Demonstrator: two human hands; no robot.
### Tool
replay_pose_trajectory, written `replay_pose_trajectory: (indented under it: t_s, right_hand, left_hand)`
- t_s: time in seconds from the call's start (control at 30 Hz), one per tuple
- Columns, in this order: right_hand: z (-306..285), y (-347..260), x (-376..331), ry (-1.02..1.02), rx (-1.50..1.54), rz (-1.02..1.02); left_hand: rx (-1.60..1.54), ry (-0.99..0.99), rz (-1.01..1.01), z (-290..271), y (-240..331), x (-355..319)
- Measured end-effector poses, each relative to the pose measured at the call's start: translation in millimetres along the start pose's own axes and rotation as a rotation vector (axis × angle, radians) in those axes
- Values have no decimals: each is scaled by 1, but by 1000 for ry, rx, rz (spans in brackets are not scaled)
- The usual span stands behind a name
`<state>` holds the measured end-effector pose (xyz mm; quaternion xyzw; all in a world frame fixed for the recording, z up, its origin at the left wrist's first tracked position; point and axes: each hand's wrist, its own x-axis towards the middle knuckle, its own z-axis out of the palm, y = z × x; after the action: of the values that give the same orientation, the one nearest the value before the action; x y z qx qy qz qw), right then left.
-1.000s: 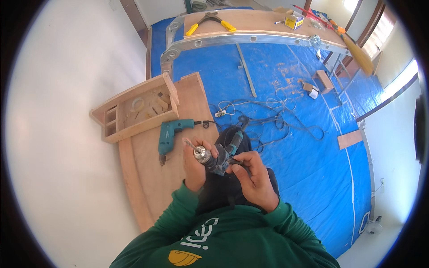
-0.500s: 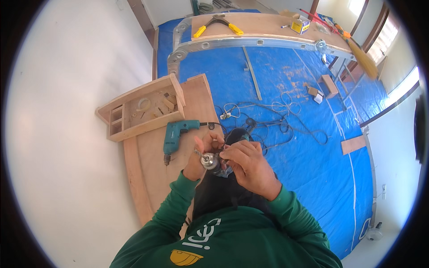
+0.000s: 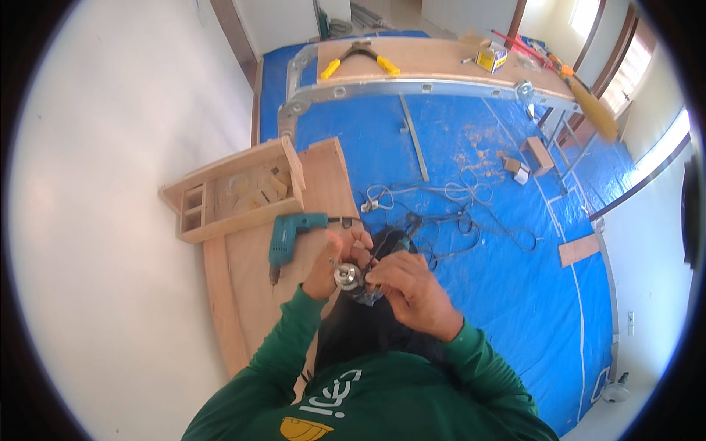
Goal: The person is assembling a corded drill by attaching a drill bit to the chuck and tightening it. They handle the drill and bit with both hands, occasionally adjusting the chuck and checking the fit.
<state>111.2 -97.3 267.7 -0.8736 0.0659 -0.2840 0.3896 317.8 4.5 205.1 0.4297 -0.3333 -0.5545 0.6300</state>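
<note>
A second power drill, dark-bodied with a silver chuck (image 3: 346,276), rests over my lap with the chuck facing up. My left hand (image 3: 321,266) cups it from the left, thumb raised and fingers curled behind the chuck. A thin metal piece shows beside that palm, too small to name. Against the chuck's right side, my right hand (image 3: 419,292) has its fingertips pinched together; what they grip is mostly hidden. A teal drill (image 3: 285,244) lies on the wooden board to the left, a thin bit in its chuck.
An open wooden tool tray (image 3: 243,230) holding tape and small pieces sits on the board (image 3: 323,173). Cords (image 3: 456,213) coil over the blue sheet (image 3: 507,316). Yellow-handled cutters (image 3: 360,59) and a small box (image 3: 490,56) lie on the raised plank platform beyond.
The whole view has tilted, so the surroundings sit a little lower in the picture. Both hands stay at the chuck with only slight finger movement.
</note>
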Motion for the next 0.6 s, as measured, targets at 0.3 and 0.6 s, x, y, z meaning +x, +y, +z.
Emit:
replay_pose_trajectory:
  t_s: [0.3,0.6]
  right_hand:
    - [3,8,6,-39,-265,-251]
    - [18,30,-2,-95,-185,-325]
  left_hand:
    - [-8,188,364,4,-22,6]
    - [587,-52,596,23,18,-31]
